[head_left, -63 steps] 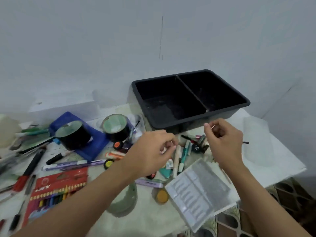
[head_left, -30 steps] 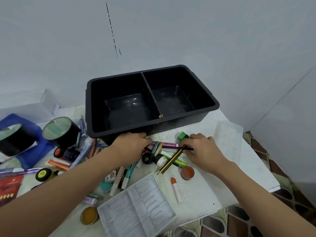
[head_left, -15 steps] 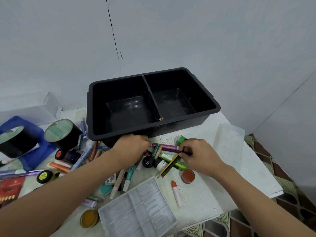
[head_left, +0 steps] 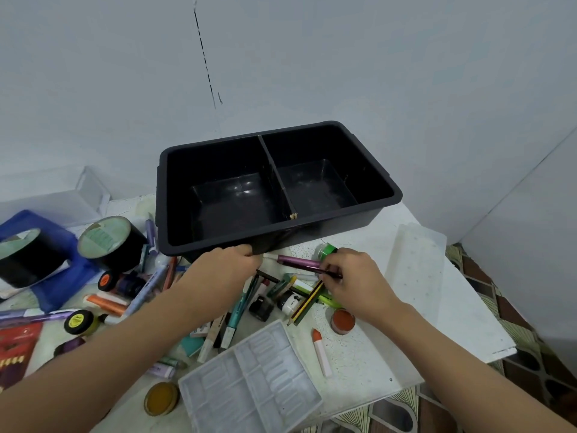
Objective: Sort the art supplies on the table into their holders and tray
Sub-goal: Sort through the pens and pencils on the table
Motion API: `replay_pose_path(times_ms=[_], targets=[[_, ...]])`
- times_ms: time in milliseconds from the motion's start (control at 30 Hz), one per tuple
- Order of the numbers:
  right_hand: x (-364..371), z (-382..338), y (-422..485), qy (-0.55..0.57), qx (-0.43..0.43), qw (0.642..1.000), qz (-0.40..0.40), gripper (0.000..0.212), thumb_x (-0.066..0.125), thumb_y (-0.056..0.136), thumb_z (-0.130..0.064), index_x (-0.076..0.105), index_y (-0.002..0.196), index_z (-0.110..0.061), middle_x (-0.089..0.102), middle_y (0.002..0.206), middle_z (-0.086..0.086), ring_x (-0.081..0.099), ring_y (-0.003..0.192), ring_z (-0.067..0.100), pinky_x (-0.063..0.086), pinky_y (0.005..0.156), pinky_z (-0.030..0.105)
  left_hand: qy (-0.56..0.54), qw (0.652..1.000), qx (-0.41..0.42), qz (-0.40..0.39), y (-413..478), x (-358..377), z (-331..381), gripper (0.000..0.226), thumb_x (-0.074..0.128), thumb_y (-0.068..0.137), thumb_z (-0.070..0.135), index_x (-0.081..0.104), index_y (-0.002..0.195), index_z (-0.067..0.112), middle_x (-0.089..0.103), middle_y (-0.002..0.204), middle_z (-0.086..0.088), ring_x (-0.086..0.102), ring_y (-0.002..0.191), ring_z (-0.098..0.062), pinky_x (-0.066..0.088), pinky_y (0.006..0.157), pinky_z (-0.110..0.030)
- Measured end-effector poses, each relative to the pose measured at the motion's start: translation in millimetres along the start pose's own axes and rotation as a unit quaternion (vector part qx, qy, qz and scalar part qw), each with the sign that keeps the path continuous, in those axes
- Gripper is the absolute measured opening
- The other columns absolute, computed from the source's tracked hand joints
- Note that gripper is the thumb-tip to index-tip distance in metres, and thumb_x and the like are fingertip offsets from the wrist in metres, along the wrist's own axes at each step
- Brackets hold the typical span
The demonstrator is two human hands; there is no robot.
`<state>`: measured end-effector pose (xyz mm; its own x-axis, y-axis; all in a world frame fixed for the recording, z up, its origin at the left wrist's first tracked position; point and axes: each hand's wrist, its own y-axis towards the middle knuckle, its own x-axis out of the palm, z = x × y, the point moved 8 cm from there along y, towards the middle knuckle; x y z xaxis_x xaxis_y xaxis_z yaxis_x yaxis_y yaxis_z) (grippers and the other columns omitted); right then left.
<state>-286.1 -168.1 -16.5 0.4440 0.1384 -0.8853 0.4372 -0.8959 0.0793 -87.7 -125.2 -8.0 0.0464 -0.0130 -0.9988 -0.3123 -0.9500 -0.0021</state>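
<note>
Barely begun: black tray [head_left: 396, 195] empty, supplies [head_left: 306, 303] strewn before and left of it. Right hand [head_left: 352, 279] pinches thin dark stick [head_left: 334, 275] before tray; left hand [head_left: 224, 270] curled at its front rim, hold unclear.

Black tray [head_left: 312, 220] is open on top, both compartments bare to the floor, with a divider splitting the drop. Its near wall rises just behind the pen pile [head_left: 281, 292]. That pile fills the gap between your left hand [head_left: 224, 271] and your right hand [head_left: 354, 281], which pinches a thin dark pencil [head_left: 333, 275]. Clear moulded insert [head_left: 249, 379] blocks the front edge. Two black tins [head_left: 112, 245] crowd the left. Bare table [head_left: 371, 351] lies right of the orange-tipped stick [head_left: 321, 353], up to the frosted lid [head_left: 415, 270].
</note>
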Motion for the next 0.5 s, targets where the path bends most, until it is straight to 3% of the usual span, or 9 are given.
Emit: replay_pose_path(times_ms=[233, 400, 500], targets=[[-1, -15, 5, -0.030, -0.014, 0.999, 0.007, 0.009, 0.063, 0.092, -0.024, 0.070, 0.099, -0.022, 0.058, 0.088, -0.008, 0.054, 0.076, 0.015, 0.046, 0.062, 0.028, -0.034, 0.996, -0.079, 0.020, -33, -15, -31, 0.012, 0.057, 0.097, 0.021, 0.067, 0.103, 0.023, 0.062, 0.096, 0.007, 0.065, 0.085, -0.020, 0.055, 0.069, -0.039], [0, -25, 11, 0.056, -0.043, 0.997, -0.015, 0.014, 0.059, 0.095, -0.011, 0.054, 0.092, -0.023, 0.053, 0.078, -0.016, 0.050, 0.070, 0.004, 0.032, 0.058, 0.016, -0.038, 0.992, -0.109, 0.059, -59, -35, -47, 0.017, 0.050, 0.101, 0.031, 0.065, 0.104, 0.025, 0.067, 0.092, 0.006, 0.065, 0.080, -0.020, 0.053, 0.061, -0.036], [4, -35, 8, 0.122, -0.064, 0.990, -0.029, 0.014, 0.054, 0.100, -0.012, 0.053, 0.097, -0.025, 0.056, 0.081, -0.016, 0.053, 0.074, 0.000, 0.038, 0.060, 0.013, -0.082, 0.988, -0.123, 0.047, -73, -32, -62, 0.017, 0.047, 0.101, 0.035, 0.062, 0.107, 0.031, 0.067, 0.095, 0.008, 0.062, 0.081, -0.016, 0.050, 0.065, -0.034]])
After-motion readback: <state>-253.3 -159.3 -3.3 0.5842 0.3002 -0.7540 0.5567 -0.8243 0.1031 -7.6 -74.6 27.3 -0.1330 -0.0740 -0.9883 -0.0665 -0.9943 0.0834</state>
